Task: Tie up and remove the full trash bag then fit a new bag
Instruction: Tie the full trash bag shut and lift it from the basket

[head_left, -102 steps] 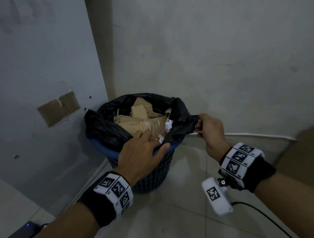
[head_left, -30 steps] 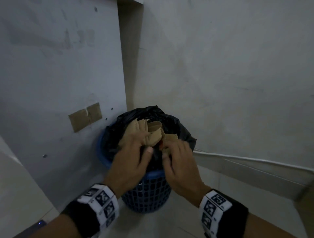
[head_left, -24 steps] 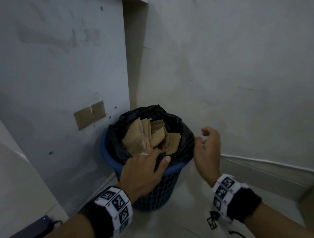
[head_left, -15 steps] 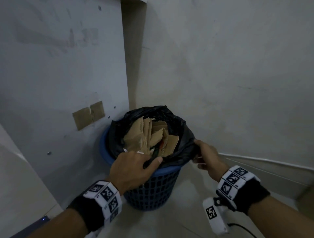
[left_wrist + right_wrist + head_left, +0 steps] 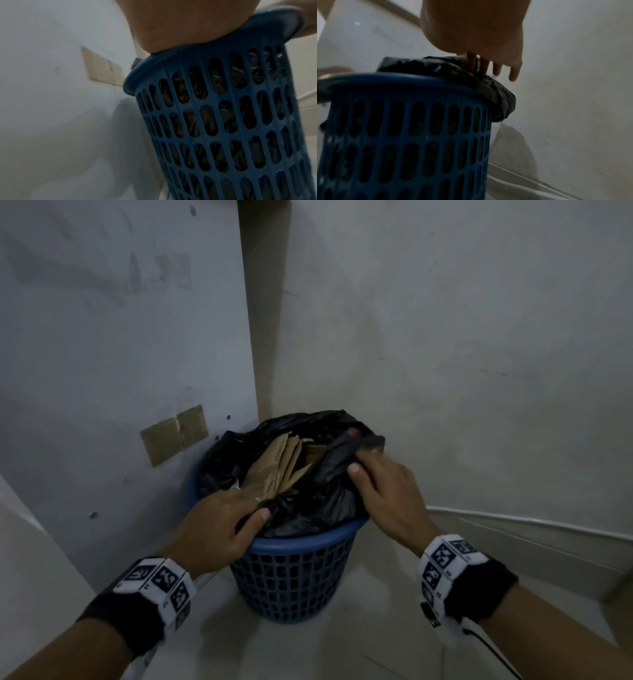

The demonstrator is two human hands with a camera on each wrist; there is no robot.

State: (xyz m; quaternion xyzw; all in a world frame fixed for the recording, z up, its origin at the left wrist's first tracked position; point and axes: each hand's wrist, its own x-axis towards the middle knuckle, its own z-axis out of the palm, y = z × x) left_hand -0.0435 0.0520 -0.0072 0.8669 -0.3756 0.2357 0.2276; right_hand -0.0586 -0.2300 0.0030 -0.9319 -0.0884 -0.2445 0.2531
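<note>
On the left wall there's a taped cardboard patch (image 5: 174,434), then the blue basket (image 5: 291,570) in the corner w/ the full black trash bag (image 5: 308,508) inside it, cardboard scraps (image 5: 277,467) poking out the top. My left hand (image 5: 215,529) sits at the near rim, thumb and fingers pinching a fold of the bag's edge, same spot as half a sec ago. What's changed is on the right: my right hand (image 5: 387,491) was down at the bag's right side outside the rim, now it's up over the mouth, fingers curled round a gathered flap pulled across toward the middle. So the right edge is off the rim & I'm mid-gather, imo. Back and left edges are draped on the rim, nothing tied yet. No new bag in view.
</note>
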